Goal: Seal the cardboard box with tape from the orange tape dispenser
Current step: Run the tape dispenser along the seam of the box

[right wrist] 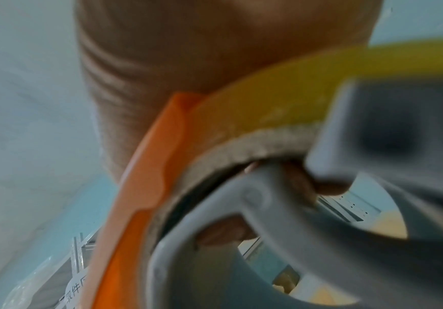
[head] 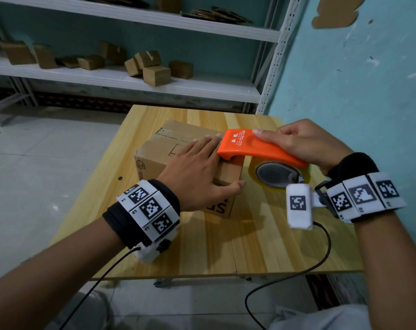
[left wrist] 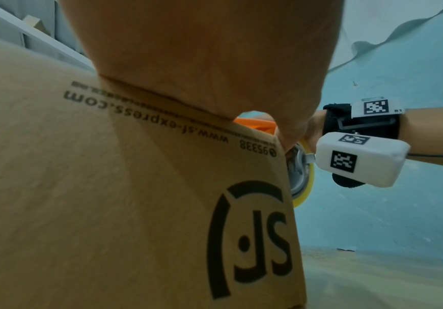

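- Cardboard box (head: pixel 154 160) sits on the wooden table (head: pixel 261 246); in the head view the left hand (head: pixel 197 172) lies flat on its top, fingers straight, while the right hand (head: pixel 304 144) grips the orange tape dispenser (head: pixel 257 148) at the box's right edge.
- Left wrist view: palm pressed on the box's top edge.
- Right wrist view: fingers curl through the grey hub of the yellow tape roll (right wrist: pixel 281 100).
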Demonstrator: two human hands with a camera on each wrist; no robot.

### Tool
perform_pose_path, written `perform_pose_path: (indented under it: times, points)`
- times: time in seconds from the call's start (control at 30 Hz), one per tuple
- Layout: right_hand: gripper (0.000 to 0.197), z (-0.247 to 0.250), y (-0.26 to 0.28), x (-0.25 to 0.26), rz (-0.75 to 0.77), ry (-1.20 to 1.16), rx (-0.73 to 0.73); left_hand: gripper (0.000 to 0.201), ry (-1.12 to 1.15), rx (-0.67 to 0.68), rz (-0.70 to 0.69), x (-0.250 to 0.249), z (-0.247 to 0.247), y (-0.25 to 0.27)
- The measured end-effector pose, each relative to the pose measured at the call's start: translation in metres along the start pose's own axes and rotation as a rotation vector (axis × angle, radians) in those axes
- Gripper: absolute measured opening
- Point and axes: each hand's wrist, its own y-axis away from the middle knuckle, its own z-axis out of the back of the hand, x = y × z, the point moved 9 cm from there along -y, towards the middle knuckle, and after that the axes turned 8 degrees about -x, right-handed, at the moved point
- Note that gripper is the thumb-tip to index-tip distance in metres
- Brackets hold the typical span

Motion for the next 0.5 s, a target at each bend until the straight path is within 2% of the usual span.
perform_pose_path:
  times: [0.1, 0.2, 0.5]
  points:
    - [0.058, 0.0044, -0.0014, 0.0009, 0.008, -0.025, -0.052, 0.099, -0.016, -0.002, -0.003, 0.0015, 0.0004, 0.0006]
    - [0.062, 0.0055, -0.0036, 0.0013, 0.022, -0.051, -0.087, 0.097, -0.004, -0.002, 0.000, 0.0026, 0.0000, 0.0007]
    - [0.056, 0.0084, -0.0045, 0.0028, 0.023, -0.095, -0.121, 0.093, 0.023, -0.005, 0.008, 0.0027, 0.0026, 0.0003]
